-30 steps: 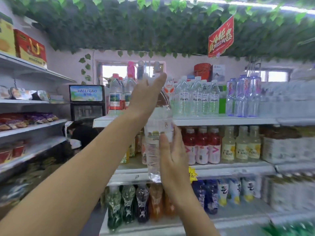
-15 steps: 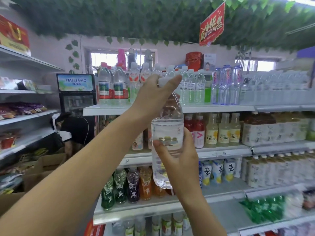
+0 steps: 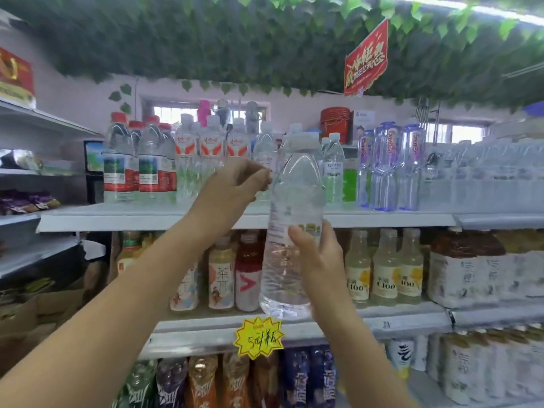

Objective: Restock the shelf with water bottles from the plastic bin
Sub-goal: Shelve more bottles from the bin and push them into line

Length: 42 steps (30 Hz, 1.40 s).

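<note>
Head view, the only one: the right grip (image 3: 316, 260), a bare hand, is wrapped round the lower half of the water bottle (image 3: 291, 201), thumb on the near face, fingers behind. The left grip (image 3: 235, 187) sits by the bottle's shoulder on its left side, fingers curled, tips right at the plastic. We cannot tell if it pinches or only touches. The bottle's long axis is near vertical with a slight lean. Its cap is level with the caps of the stocked bottles (image 3: 153, 172) on the top shelf (image 3: 188, 220), and its base hangs well below that shelf's front edge. So we judge the shelf lies up and away from the grip: base must clear the edge, then go forward. The right grip carries; the left is nearer the shelf. Any free slot is hidden behind the bottle. The bottle is clear and ribbed, with a whitish cap and a pale label in small print; probably slick and squashy.
</note>
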Each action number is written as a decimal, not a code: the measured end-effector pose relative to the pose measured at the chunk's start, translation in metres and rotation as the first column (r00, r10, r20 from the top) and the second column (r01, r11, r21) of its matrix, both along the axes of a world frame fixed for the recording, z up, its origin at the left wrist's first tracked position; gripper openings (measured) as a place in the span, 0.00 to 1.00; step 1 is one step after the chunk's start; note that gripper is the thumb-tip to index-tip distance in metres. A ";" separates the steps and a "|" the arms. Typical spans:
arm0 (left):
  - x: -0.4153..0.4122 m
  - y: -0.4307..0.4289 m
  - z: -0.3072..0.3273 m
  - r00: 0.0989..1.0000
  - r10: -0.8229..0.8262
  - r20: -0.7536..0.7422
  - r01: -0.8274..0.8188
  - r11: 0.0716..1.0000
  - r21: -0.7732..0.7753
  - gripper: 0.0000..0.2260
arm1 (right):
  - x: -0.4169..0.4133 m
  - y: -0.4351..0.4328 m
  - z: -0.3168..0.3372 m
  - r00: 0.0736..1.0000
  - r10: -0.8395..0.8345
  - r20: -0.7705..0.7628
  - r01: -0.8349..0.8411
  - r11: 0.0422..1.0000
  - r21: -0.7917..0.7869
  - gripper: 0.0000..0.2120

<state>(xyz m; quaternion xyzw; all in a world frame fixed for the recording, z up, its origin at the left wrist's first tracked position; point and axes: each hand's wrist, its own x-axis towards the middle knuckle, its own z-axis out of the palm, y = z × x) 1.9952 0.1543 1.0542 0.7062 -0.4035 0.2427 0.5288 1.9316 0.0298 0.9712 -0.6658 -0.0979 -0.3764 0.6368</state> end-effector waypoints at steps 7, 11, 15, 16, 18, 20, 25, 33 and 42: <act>0.092 -0.058 -0.019 0.955 0.247 0.164 -0.286 0.912 0.294 0.05 | 0.077 -0.082 0.047 1.000 0.013 -0.027 -0.012 1.000 0.026 0.33; 0.131 -0.082 -0.033 0.881 0.377 0.285 -0.468 0.779 0.418 0.12 | 0.116 -0.120 0.069 0.999 -0.025 0.041 0.024 0.999 0.023 0.27; 0.156 -0.094 -0.047 0.789 0.435 0.434 -0.609 0.645 0.461 0.17 | 0.146 -0.154 0.094 0.998 -0.003 0.055 0.002 1.000 0.024 0.20; 0.160 -0.096 -0.049 0.758 0.449 0.474 -0.646 0.618 0.448 0.21 | 0.152 -0.161 0.098 0.998 0.008 0.054 -0.009 1.000 0.014 0.20; 0.166 -0.100 -0.055 0.726 0.451 0.519 -0.673 0.619 0.404 0.26 | 0.165 -0.172 0.105 0.998 0.027 0.050 -0.027 1.000 -0.002 0.24; 0.170 -0.101 -0.061 0.664 0.464 0.586 -0.715 0.622 0.318 0.22 | 0.178 -0.183 0.110 0.998 0.045 0.047 -0.044 0.999 -0.024 0.27; 0.175 -0.103 -0.066 0.585 0.484 0.651 -0.763 0.601 0.239 0.19 | 0.201 -0.202 0.115 0.998 0.057 -0.013 -0.058 0.995 -0.085 0.18; 0.175 -0.104 -0.068 0.566 0.507 0.650 -0.776 0.595 0.210 0.18 | 0.209 -0.202 0.108 0.970 0.221 -0.102 -0.227 0.973 -0.045 0.53; 0.177 -0.106 -0.071 0.565 0.521 0.640 -0.764 0.624 0.165 0.19 | 0.217 -0.214 0.109 0.945 0.199 -0.260 -0.204 0.979 0.010 0.35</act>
